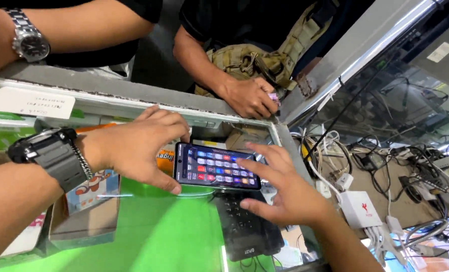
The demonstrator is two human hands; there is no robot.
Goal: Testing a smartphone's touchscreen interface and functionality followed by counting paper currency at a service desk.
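Phone (217,166) handling here calls for a steady hold and a light touch. It lies flat, screen up and lit with rows of small coloured icons, on the glass counter (149,231) near its back edge. The left hand (141,146), with a black watch on its wrist, is curled over the phone's left end, thumb low at the near corner and fingers (171,121) arched over the far edge, pinning it in place rather than lifting it. The right hand (285,189) is spread wide and holds nothing; its index finger rests on the right part of the screen, the other fingers fanned clear of the glass.

To do this well, I judge that the left hand should press only the frame, keeping thumb and fingers off the display, while the right touches with one fingertip alone. Across the counter another person's hand (249,98) rests on the ledge, well apart. Tangled white cables and chargers (360,206) lie to the right.
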